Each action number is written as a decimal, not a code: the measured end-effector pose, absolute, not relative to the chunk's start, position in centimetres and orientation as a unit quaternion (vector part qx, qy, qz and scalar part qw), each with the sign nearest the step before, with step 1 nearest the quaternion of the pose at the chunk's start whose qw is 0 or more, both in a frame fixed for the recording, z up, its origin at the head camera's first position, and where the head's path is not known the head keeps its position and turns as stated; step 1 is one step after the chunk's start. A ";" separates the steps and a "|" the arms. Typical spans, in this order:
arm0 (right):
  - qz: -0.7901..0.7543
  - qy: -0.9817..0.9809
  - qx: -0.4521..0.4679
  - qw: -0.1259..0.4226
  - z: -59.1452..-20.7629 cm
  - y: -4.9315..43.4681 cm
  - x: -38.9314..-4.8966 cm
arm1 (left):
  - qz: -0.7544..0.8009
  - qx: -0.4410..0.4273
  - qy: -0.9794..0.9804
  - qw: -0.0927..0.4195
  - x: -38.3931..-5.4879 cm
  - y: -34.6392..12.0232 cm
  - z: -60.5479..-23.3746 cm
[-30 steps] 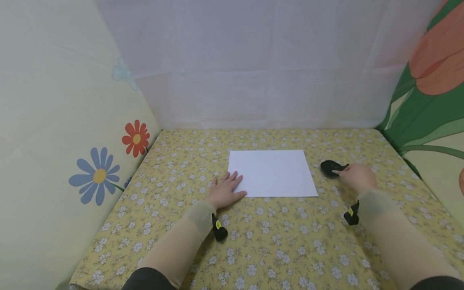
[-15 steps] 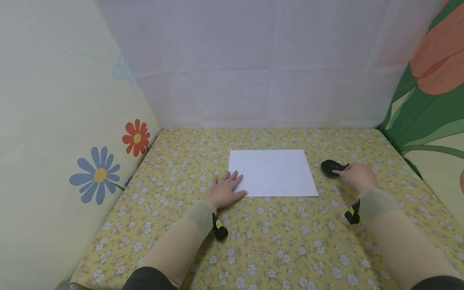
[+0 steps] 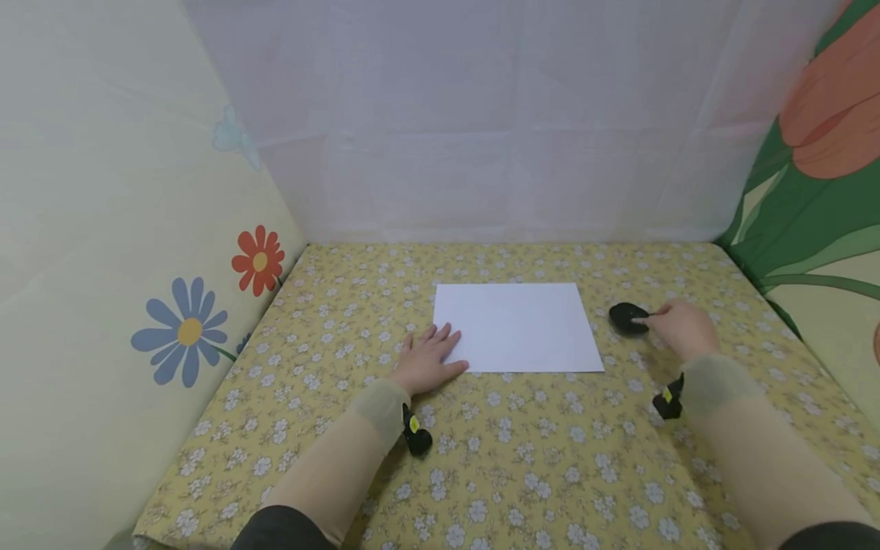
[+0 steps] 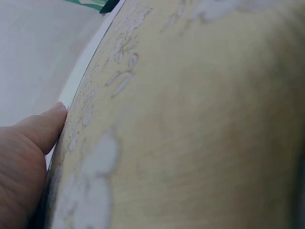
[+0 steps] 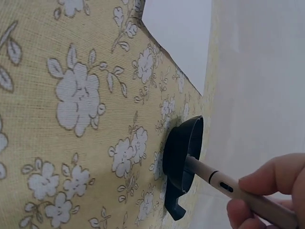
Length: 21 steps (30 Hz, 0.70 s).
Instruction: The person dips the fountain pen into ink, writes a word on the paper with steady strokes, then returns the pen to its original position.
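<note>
My left hand (image 3: 425, 368) lies flat with its fingers spread over the near left corner of a white sheet of paper (image 3: 519, 325). Its thumb (image 4: 45, 126) shows at the left of the left wrist view, close to the paper's edge. To the right of the sheet, my right hand (image 3: 682, 328) pinches a slim beige brush (image 5: 252, 200) with a dark ring and an oval mark on its handle. The brush slants down into a small black dish (image 5: 177, 155) with a short curved handle. Its tip is hidden inside the dish.
A yellow cloth with white flowers (image 3: 522, 458) covers the table. Behind it hangs a white backdrop (image 3: 509, 122), with a flower-printed panel (image 3: 137, 252) at the left and a tulip-printed one (image 3: 825, 214) at the right. Small black devices are strapped to both wrists.
My right hand has shifted slightly up and to the right, still holding the brush at the dish. The left hand and the paper stay in place.
</note>
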State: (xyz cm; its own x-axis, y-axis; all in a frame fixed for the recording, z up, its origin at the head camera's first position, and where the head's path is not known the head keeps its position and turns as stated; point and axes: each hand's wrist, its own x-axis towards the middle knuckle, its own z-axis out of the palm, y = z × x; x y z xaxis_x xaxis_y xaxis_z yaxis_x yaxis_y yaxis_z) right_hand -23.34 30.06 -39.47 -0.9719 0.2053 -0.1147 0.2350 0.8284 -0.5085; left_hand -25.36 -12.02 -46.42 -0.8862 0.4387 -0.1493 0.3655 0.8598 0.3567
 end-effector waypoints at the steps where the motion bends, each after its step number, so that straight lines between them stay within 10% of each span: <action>1: -0.266 0.957 0.114 0.029 -39.4 30.1 -23.4 | 0.160 0.210 0.958 0.115 -25.4 -12.0 -46.4; 21: -0.386 0.910 0.149 -0.014 -40.7 30.6 -24.2 | 0.165 0.207 0.957 0.117 -25.4 -12.0 -46.5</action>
State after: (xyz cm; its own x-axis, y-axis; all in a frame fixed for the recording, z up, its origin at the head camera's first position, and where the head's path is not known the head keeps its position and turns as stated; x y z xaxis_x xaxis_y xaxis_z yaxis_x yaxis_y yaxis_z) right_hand -24.20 30.58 -40.73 -0.9549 0.2829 -0.0901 0.2614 0.6571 -0.7070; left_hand -25.40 -11.99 -46.53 -0.8866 0.4353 -0.1564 0.3577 0.8597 0.3645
